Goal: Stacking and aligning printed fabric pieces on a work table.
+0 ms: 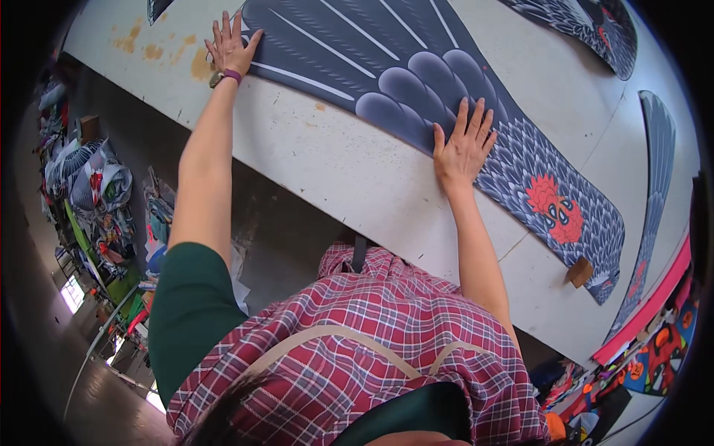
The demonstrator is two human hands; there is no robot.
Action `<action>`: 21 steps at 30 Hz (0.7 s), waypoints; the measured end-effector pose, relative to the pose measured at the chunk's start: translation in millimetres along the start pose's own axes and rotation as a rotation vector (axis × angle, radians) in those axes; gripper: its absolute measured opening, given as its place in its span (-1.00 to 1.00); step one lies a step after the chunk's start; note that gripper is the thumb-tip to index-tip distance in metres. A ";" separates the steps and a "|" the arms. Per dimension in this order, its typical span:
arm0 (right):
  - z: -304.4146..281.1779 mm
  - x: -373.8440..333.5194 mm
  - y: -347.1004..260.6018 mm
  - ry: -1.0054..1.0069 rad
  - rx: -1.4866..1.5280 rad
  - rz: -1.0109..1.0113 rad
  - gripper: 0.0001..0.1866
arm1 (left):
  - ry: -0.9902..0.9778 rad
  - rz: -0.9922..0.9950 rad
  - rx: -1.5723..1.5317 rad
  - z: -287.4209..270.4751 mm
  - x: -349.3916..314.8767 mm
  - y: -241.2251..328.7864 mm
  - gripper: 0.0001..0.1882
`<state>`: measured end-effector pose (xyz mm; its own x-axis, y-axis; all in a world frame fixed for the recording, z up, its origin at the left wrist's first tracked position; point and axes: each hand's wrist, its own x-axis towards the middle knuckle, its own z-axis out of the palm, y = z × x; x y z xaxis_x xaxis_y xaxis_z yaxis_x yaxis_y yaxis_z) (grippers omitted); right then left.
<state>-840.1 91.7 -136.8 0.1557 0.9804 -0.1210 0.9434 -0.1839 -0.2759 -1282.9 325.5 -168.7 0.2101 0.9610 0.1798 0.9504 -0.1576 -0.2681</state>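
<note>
A long printed fabric piece (327, 44) lies flat on the white table, dark grey with pale stripes and feather shapes, widening toward the far left. Its narrower right part carries a small feather pattern and a red-and-black motif. My left hand (233, 53) is spread at the fabric's far left edge, its thumb by the cloth, with a purple band and a watch on the wrist. Fingers apart, my right hand (464, 149) rests flat on the middle of the piece, near its front edge. Neither hand grips anything. A small brown block (579, 272) sits on the right end.
The white table (357, 175) has yellow-brown stains at its far left. Similar printed pieces lie at the far right (587, 30) and along the right side (654, 171). A pink strip (647, 305) edges the table's right. Piled colourful cloth (93, 178) stands below left.
</note>
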 end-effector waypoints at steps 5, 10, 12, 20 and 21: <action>-14.0 -7.5 -3.4 0.018 -0.025 -0.010 -0.25 | -0.060 0.221 -0.963 -118.4 -62.8 180.9 -0.85; -14.6 -11.0 -7.2 0.026 -0.010 -0.004 -0.25 | -0.379 0.165 -0.987 -186.9 -125.4 285.9 -0.97; -16.2 -8.4 -8.4 0.026 -0.035 -0.004 -0.24 | -0.417 0.140 -0.948 -187.0 -124.6 285.9 -0.96; -26.6 -10.0 -16.0 0.036 -0.063 -0.009 -0.25 | -0.507 0.110 -0.818 -176.9 -119.3 257.4 -0.97; -27.6 -10.1 -16.5 0.044 -0.073 -0.008 -0.25 | -0.502 0.124 -0.817 -174.6 -115.3 250.7 -0.97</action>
<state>-849.1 86.8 -104.7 0.1593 0.9843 -0.0766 0.9632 -0.1720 -0.2066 -1028.8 135.5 -91.4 0.3770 0.8824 -0.2813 0.8342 -0.1916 0.5171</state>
